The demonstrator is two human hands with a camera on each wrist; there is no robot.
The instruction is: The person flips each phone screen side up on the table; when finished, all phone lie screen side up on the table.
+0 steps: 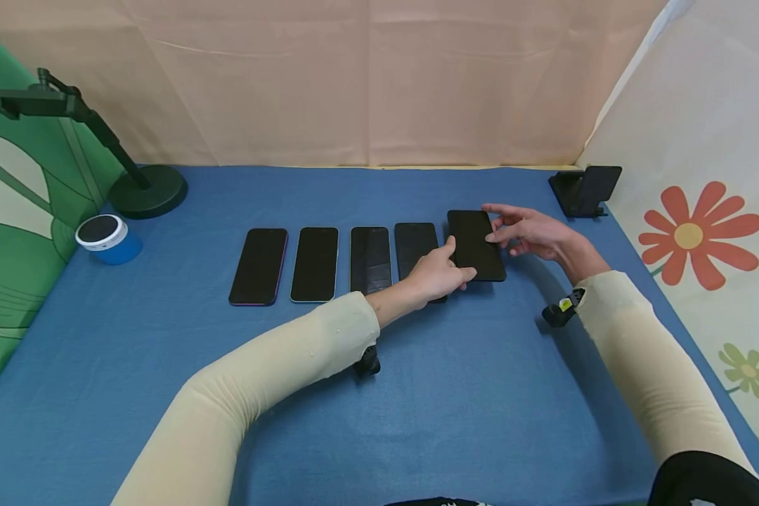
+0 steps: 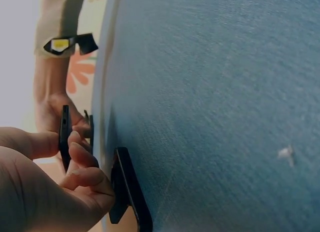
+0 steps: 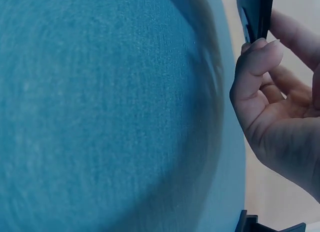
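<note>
Both hands hold a black smartphone (image 1: 477,246) up off the blue table, its dark face toward the head camera. At its lower left edge my left hand (image 1: 435,273) pinches it between thumb and fingers. My right hand (image 1: 531,230) grips the opposite edge; the right wrist view shows fingertips against the phone (image 3: 256,14). Just left of it lies another dark phone (image 1: 412,242), partly covered by the left hand. Further left, in a row, lie a phone with reflections (image 1: 368,256), a light-rimmed phone (image 1: 315,263) and a purple-edged phone (image 1: 259,267).
A black folding stand (image 1: 585,190) stands at the back right corner. At the back left are a dark green desk lamp (image 1: 147,190) and a blue-and-white round container (image 1: 110,240). A beige curtain (image 1: 367,84) hangs behind the blue table (image 1: 449,422).
</note>
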